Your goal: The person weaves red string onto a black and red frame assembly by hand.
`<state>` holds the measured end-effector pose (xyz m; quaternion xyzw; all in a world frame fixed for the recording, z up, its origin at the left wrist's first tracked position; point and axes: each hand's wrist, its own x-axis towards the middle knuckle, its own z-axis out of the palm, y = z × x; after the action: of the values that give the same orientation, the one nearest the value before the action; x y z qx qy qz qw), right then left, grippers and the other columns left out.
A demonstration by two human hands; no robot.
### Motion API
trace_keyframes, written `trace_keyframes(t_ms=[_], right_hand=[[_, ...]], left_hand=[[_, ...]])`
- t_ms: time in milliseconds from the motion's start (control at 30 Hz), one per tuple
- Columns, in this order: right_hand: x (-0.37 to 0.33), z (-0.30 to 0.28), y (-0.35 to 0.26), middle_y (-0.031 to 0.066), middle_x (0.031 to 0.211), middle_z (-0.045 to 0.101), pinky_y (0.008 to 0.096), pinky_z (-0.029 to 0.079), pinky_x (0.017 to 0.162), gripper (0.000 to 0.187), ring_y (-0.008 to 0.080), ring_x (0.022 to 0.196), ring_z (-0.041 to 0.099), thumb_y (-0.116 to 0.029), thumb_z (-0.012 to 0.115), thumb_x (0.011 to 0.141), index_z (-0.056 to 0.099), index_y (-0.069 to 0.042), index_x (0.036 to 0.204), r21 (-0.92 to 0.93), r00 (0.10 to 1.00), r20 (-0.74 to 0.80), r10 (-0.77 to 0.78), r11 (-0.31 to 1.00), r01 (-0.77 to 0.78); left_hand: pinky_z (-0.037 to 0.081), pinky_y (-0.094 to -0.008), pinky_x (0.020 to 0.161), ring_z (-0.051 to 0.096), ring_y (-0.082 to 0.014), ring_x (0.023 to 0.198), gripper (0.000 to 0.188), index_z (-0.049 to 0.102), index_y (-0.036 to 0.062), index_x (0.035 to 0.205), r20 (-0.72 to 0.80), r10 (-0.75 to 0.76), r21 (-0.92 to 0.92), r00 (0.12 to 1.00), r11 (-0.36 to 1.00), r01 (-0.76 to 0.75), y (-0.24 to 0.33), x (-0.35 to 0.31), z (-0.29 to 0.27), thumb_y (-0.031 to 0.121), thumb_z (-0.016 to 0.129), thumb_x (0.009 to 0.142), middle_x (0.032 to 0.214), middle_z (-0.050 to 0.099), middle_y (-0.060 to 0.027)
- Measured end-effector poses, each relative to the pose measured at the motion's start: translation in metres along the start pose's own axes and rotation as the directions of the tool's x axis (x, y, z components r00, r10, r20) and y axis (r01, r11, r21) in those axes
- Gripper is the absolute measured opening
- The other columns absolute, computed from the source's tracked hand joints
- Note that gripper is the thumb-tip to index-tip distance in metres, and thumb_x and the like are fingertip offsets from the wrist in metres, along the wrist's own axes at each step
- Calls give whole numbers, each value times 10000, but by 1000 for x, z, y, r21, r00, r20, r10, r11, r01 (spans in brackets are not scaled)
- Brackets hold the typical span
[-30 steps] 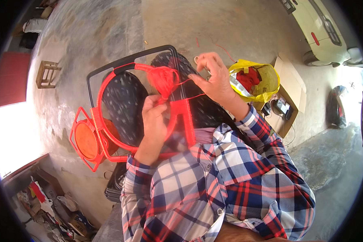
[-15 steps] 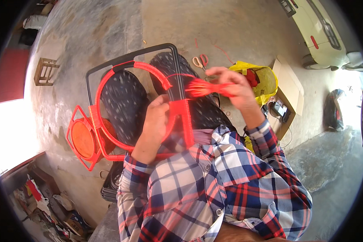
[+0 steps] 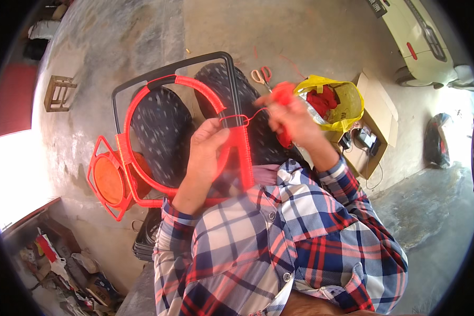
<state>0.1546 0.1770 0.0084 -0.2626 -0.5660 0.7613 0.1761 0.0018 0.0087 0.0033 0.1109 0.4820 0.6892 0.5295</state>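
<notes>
On my lap rests a black metal frame [image 3: 177, 65] with a round hoop, much of it wrapped in red cord [image 3: 201, 90]. My left hand [image 3: 203, 150] is closed around the joint where the hoop meets the side bar, thumb near the top of the wrapping. A loop of red strand circles the bare black bars there. It runs across to my right hand [image 3: 298, 124], which is closed on a bundle of red cord [image 3: 283, 94] and blurred by motion. Hoop parts behind my left hand are hidden.
Scissors [image 3: 257, 77] lie on the floor beyond my knees. To the right are a yellow bag [image 3: 355, 105] with red material and an open cardboard box [image 3: 383, 150]. An orange-red round-seated frame [image 3: 109, 180] stands left, a wooden stool [image 3: 58, 94] farther off. A vehicle [image 3: 424, 47] is parked far right.
The red strand now loops around the black bars above the wrapping. My right hand has shifted slightly down and left, bunching the cord. My left hand stays on the frame.
</notes>
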Motion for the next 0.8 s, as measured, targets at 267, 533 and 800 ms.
trace_keyframes(t_ms=[267, 533, 800], right_hand=[[4, 8, -12, -60, 711, 481, 208, 312, 463, 96, 31, 546, 415, -66, 599, 890, 534, -99, 952, 67, 985, 167, 52, 996, -64], [4, -163, -33, -76, 563, 354, 190, 232, 392, 72, 28, 438, 324, -137, 565, 898, 532, -106, 843, 275, 885, -465, -10, 949, 155], [-23, -104, 3, 22, 763, 542, 260, 457, 583, 242, 125, 654, 529, -206, 568, 867, 622, -42, 1037, 203, 936, -340, 85, 979, -15]], left_hand=[[555, -305, 649, 666, -188, 714, 170, 594, -52, 1043, -137, -60, 117, 989, 990, 76, -14, 4, -16, 66, 580, 922, 893, 682, -120], [497, -316, 819, 630, -186, 900, 274, 560, -35, 1158, -1, -68, -165, 998, 984, 67, 3, 1, -12, 120, 528, 934, 1018, 651, -99], [485, -365, 931, 609, -228, 1038, 329, 517, -39, 1206, 2, -86, -236, 996, 968, 84, -2, 12, -15, 116, 515, 915, 1175, 601, -138]])
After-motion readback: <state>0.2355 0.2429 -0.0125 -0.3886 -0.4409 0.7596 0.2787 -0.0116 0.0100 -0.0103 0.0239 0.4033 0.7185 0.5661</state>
